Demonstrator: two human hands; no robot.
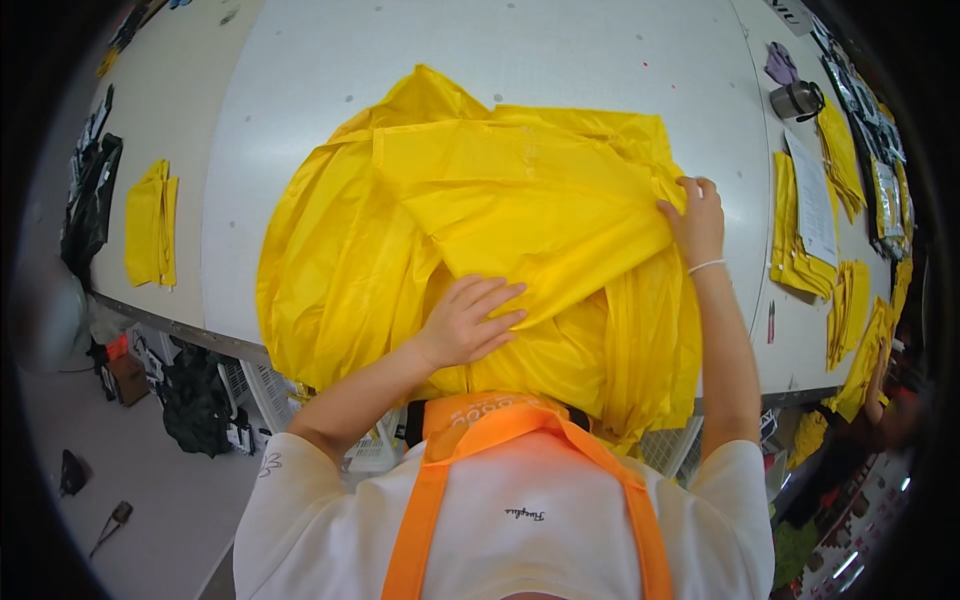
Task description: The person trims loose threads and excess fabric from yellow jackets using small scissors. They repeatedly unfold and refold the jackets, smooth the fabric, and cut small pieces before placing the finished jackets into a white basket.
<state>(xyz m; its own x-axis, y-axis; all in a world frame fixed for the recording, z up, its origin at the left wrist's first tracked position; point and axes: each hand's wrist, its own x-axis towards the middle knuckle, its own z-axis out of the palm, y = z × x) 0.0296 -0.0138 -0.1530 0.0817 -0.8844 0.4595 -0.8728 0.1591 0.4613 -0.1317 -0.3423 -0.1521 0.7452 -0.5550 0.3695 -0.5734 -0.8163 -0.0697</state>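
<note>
A large heap of thin, shiny yellow fabric (540,210) lies rumpled and layered across the table in front of me, its near part hanging over the edge against my body. My left hand (472,322) rests on the middle of it, fingers spread and lying on a fold. At the right side, my right hand (698,222) has its fingers curled over the fabric's upper right edge, with the thumb on the cloth. A flat folded layer lies across the top of the heap, running toward the right hand.
Folded yellow pieces (152,225) lie on the table's left. More yellow stacks (790,235), a paper sheet (812,200), a metal flask (797,101) and a pen (771,322) lie right. Another person's arm (877,390) shows at far right. White baskets (375,452) stand below the table edge.
</note>
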